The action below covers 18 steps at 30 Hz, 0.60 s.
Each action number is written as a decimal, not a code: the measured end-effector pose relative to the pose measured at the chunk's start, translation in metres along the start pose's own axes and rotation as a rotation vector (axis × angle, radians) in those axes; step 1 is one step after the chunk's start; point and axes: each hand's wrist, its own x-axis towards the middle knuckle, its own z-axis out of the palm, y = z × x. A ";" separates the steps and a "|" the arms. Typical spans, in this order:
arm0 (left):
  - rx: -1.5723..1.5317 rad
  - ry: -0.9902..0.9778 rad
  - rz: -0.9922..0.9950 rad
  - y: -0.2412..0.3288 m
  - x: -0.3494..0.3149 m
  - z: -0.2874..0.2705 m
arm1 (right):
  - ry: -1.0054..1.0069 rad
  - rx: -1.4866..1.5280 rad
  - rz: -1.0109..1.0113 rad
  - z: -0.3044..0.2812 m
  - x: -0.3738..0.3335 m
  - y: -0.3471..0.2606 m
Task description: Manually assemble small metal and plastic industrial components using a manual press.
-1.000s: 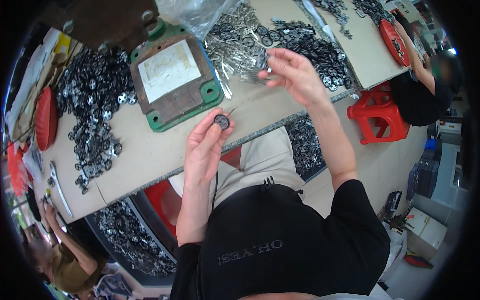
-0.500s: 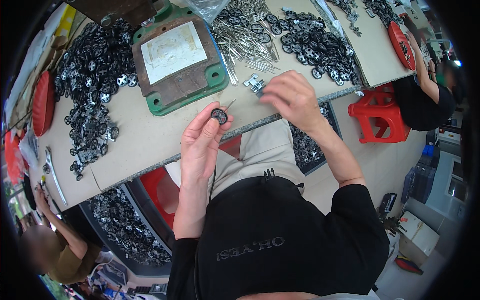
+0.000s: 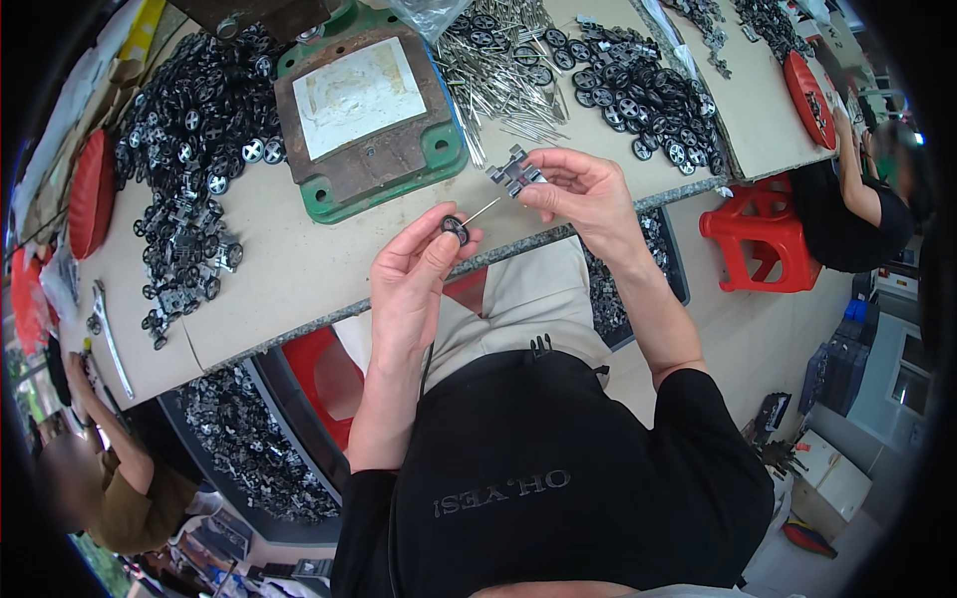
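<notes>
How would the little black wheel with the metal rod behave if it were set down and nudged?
The black wheel is round, so it would probably roll, perhaps in a curve, since the thin metal rod sticks out from it. The rod looks straight and shiny, so likely stiff and a bit slippery. The left hand only pinches the wheel, suggesting it's light.

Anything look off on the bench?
Slightly: a few black wheels lie among the metal rods, right of the green-based press, not in the wheel heap farther right. No damage or spill is obvious.
</notes>
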 end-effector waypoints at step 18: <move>0.205 0.116 0.180 -0.008 0.000 0.008 | 0.032 -0.076 -0.159 0.013 -0.007 0.006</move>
